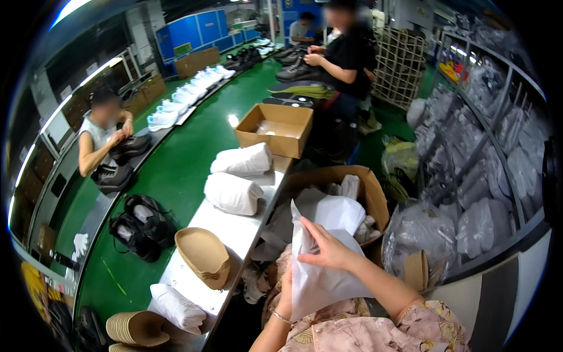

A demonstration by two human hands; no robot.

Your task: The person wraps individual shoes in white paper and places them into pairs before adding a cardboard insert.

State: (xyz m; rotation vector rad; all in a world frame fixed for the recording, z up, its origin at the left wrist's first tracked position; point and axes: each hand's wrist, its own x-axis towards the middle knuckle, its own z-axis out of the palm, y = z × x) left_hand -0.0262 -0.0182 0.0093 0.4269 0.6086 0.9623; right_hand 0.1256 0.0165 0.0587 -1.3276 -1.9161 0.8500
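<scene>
Right hand point(328, 249) fingers pinching white tissue point(319, 267); left hand point(285, 293) behind it, fingers hidden. Near box point(375, 196) holding tissue; far box point(275, 126) nearly empty.

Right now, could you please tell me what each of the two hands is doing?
Left hand: mostly hidden behind the white tissue paper sheet, gripping its lower edge.
Right hand: closed on the same sheet, fingers pinching its front.

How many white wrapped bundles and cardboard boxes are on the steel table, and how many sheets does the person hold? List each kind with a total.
White wrapped bundles: 3
Cardboard box: 1
White sheet, held by left hand and right hand: 1
Total: 5
</scene>
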